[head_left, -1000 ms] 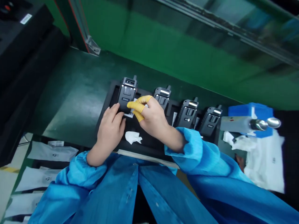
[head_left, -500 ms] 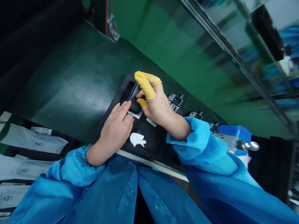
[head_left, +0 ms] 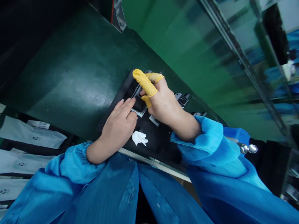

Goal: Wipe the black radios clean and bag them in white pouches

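Note:
My left hand (head_left: 120, 124) lies with its fingers stretched out, their tips on the lower left edge of a flat black device (head_left: 139, 104). Yellow finger cots cover several fingers of my right hand (head_left: 158, 96), which is curled over the upper right part of that device. Whatever its fingers pinch is hidden beneath the hand. A white label strip (head_left: 140, 114) shows along the device's near edge, and another printed label (head_left: 154, 120) lies to the right. Below them, a crumpled white cloth or glove-like piece (head_left: 139, 138) rests on the black mat (head_left: 154, 140).
Grey-and-black devices (head_left: 182, 99) stand along the mat's far right side. Clear bags (head_left: 32, 133) with printed marks lie at left. A blue bin (head_left: 237, 133) and a metal-knobbed bottle-like thing (head_left: 247, 148) are at right. A metal bracket (head_left: 119, 18) hangs above the green bench (head_left: 70, 77).
The view has shifted slightly. My right hand has turned a little and its forearm sits further right; my left hand stays stretched against the device's edge.

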`<state>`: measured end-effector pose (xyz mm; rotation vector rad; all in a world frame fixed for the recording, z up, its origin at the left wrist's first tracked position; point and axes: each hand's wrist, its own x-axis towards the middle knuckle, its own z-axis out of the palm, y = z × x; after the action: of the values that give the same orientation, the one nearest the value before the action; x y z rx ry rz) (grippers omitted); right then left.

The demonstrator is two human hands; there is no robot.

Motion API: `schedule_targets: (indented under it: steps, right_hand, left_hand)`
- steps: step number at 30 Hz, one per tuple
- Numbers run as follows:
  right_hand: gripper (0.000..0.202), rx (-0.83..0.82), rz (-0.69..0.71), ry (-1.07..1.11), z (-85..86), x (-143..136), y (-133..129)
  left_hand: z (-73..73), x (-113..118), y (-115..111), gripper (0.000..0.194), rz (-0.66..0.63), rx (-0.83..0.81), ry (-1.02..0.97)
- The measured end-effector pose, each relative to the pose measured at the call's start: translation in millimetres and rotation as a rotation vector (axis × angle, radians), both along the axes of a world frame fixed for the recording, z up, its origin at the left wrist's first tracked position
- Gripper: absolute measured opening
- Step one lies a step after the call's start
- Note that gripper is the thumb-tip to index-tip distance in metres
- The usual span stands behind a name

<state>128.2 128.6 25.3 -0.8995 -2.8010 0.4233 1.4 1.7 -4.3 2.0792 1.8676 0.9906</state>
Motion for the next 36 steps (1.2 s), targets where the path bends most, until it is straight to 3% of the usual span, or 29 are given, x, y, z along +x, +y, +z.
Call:
schedule_targets:
  steps: [16,22,36]
  right_hand:
    - [0.040,0.195,0.053,0.038,-0.9,7,-1]
    - [0.042,0.113,-0.071,0.015,0.4,10,-6]
    - [0.050,0.062,-0.047,-0.015,2.2,8,-1]
  left_hand:
    - [1.4,-1,0,0.019,-0.009,-0.016,-0.033]
    - [0.6,-1,0,0.020,-0.016,-0.026,-0.037]
    - [1.6,-1,-1,0.021,-0.025,-0.024,-0.054]
